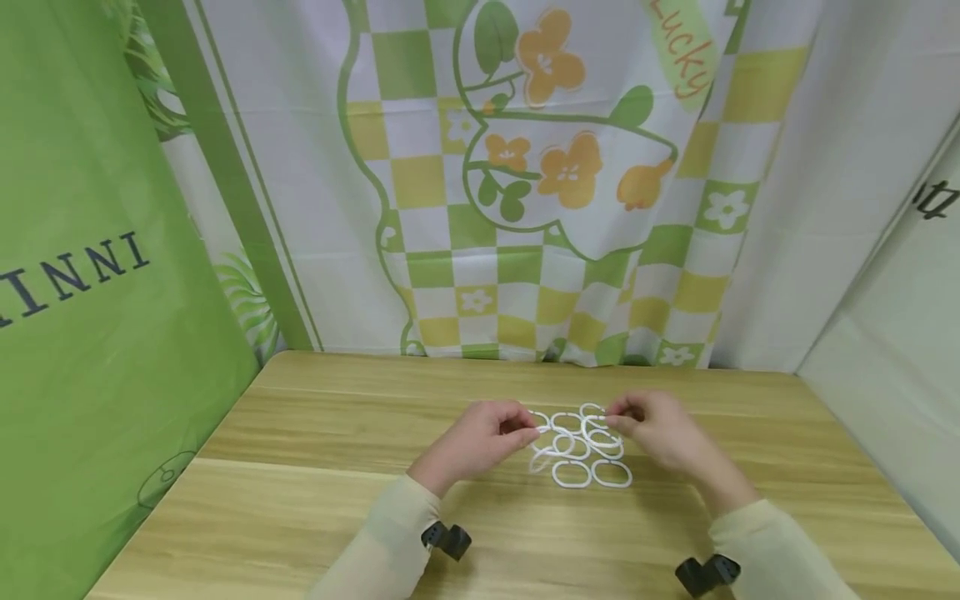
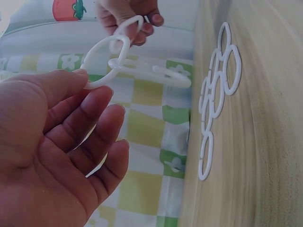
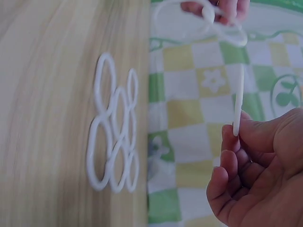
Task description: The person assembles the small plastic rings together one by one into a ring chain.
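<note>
Right wrist view tells it best: the right ring [image 3: 238, 101] shows up nearly edge-on, pinched at 1 end, with its long axis running straight away from those fingers and the free end pointing across at the left hand's stuff. In that view there's a bit of air between that tip and the left ring; in the left wrist view the 2 overlap, but that's probably just the angle. The left ring [image 2: 125, 47] slants, long axis heading out from the left fingertips toward the right hand, so the 2 rings basically face each other in the space between the hands, each nearest the hand that holds it. At least 1 more ring [image 2: 147, 76] hangs off the left ring, its long axis running down toward the table; can't tell exactly how many are in that bit. As for the hands, left hand [image 1: 486, 432] pinches with thumb and index, other fingers loosely bent and spread, and right hand [image 1: 662, 427] pinches too, other fingers curled in closer. Under and between them, a cluster of loose rings [image 3: 90, 156] lies flat on the table [image 1: 300, 500], well apart from its side edges. Past the far edge there's a checked curtain [image 1: 517, 296].
</note>
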Demonstrator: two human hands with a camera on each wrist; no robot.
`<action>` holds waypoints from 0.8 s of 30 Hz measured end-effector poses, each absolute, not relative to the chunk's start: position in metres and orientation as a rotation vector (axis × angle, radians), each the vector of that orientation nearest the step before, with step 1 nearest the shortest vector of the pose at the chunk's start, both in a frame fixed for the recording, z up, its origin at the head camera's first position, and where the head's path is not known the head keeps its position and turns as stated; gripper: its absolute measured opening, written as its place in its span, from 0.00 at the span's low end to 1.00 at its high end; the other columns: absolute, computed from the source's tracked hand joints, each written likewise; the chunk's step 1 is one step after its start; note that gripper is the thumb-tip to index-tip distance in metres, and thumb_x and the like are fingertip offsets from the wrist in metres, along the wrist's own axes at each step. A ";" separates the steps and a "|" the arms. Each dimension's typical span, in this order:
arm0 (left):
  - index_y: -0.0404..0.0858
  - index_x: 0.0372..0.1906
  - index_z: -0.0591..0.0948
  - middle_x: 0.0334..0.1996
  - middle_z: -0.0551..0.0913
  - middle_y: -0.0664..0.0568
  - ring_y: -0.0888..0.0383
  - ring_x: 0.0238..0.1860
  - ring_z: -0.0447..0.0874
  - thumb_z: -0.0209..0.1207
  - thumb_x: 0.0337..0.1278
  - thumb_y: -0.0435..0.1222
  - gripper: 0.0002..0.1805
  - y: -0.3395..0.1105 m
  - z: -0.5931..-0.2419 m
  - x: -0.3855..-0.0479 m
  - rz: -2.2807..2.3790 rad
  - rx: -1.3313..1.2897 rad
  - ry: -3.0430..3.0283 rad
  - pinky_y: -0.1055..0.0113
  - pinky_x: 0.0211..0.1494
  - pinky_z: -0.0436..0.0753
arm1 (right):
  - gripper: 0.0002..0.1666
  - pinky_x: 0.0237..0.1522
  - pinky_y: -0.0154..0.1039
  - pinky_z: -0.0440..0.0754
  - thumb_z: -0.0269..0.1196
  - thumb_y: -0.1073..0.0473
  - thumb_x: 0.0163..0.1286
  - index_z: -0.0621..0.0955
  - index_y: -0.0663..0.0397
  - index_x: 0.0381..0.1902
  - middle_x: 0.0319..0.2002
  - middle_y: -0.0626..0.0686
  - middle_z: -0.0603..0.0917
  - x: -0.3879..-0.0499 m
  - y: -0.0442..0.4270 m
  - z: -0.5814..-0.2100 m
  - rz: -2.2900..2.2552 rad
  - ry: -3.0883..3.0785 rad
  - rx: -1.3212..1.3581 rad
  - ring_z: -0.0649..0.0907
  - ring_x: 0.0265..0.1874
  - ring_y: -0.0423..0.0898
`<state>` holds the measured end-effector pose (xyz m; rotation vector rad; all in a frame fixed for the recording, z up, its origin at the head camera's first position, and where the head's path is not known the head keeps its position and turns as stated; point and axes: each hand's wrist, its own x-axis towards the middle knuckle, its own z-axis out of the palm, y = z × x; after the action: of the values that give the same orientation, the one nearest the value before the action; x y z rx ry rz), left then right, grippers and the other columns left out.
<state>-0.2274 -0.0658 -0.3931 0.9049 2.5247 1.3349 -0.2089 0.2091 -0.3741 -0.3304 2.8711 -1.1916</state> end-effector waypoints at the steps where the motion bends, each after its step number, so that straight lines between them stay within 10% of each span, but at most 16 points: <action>1: 0.44 0.39 0.84 0.31 0.82 0.59 0.64 0.30 0.75 0.60 0.67 0.43 0.08 -0.065 -0.393 -0.227 1.330 0.906 2.525 0.70 0.33 0.76 | 0.08 0.31 0.39 0.74 0.63 0.59 0.70 0.82 0.59 0.40 0.32 0.51 0.82 -0.207 0.206 -0.372 -1.201 2.871 -0.343 0.76 0.30 0.45; 24: 0.39 0.38 0.85 0.31 0.85 0.49 0.69 0.28 0.73 0.60 0.68 0.38 0.08 -0.059 -0.393 -0.223 1.309 1.109 2.510 0.73 0.33 0.76 | 0.02 0.29 0.37 0.76 0.62 0.64 0.69 0.81 0.56 0.35 0.30 0.50 0.81 -0.186 0.170 -0.367 -1.304 2.765 -0.558 0.77 0.29 0.45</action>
<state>-0.2235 -0.0588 -0.3927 1.1093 2.5100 1.3093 -0.1862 0.1697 -0.3674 -0.5579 2.7653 -1.3043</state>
